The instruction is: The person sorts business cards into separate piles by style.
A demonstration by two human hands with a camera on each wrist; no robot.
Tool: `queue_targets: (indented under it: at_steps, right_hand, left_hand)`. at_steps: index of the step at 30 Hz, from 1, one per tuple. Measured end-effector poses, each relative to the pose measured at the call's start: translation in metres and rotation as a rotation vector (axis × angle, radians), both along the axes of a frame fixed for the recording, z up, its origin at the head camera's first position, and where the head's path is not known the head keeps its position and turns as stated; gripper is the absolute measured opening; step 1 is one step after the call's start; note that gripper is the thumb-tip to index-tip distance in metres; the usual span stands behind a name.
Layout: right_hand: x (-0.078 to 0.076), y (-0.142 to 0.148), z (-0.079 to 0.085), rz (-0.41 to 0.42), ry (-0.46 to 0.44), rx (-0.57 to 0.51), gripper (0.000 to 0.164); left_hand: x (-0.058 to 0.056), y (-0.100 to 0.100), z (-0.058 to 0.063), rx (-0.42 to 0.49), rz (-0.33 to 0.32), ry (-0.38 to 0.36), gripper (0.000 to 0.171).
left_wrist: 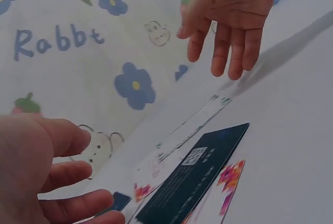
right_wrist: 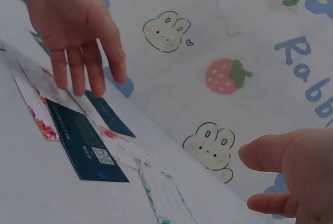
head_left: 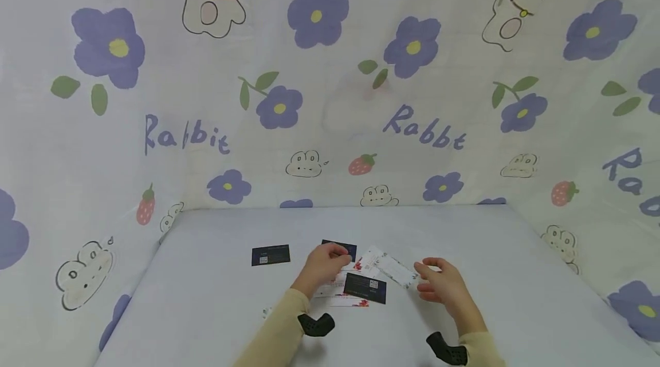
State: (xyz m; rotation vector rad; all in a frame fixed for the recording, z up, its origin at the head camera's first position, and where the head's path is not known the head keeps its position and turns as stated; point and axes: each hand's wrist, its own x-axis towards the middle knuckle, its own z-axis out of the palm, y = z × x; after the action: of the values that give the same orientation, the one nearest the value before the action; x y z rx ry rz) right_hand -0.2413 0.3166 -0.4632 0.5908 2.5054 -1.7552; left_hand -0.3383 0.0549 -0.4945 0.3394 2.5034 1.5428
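Note:
My left hand (head_left: 325, 264) is over a loose group of cards, its fingers fairly straight and holding nothing, as the right wrist view shows. A dark card (head_left: 346, 245) is partly hidden behind it. In front lies another dark card (head_left: 364, 288) with a QR code, overlapping white cards with red flowers (head_left: 356, 302). My right hand (head_left: 444, 287) is off the table, fingers loosely spread, beside a white card with green leaves (head_left: 397, 271). In the left wrist view this right hand (left_wrist: 231, 23) also holds nothing.
A separate dark card (head_left: 270, 255) lies to the left on the white table (head_left: 206, 298). Near the left sleeve, a small bit of green print (head_left: 266, 312) shows, mostly hidden. A patterned cloth wall (head_left: 340, 98) stands behind the table and along its sides.

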Motion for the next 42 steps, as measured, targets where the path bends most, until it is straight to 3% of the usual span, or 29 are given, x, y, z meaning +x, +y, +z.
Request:
queue_targets:
  at_steps: [5,12,17,23,29,34,42]
  right_hand:
    - [0.014,0.010,-0.005,-0.046,0.022,-0.137,0.064]
    - [0.024,0.020,-0.011,-0.095,0.072,-0.294,0.064]
    - [0.020,0.012,-0.013,-0.121,0.091,-0.390,0.066]
    - [0.016,0.005,-0.014,-0.168,0.114,-0.504,0.063]
    - [0.010,-0.001,-0.016,-0.211,0.123,-0.604,0.070]
    - [0.006,-0.004,-0.018,-0.210,0.118,-0.627,0.073]
    - [0.004,-0.001,-0.022,-0.227,0.103,-0.614,0.072]
  left_hand:
    - [-0.008,0.046,-0.007,-0.057,-0.039,0.049,0.027]
    - [-0.013,0.088,-0.006,-0.040,-0.069,0.048,0.030]
    - [-0.011,0.094,-0.005,-0.031,-0.061,0.006,0.034]
    - [-0.010,0.100,-0.001,-0.032,-0.055,0.005,0.041]
    - [-0.010,0.106,-0.002,-0.041,-0.067,-0.042,0.046]
    - [-0.010,0.106,-0.001,-0.012,-0.075,-0.116,0.053]
    - [-0.007,0.104,0.008,0.007,0.016,-0.178,0.053]
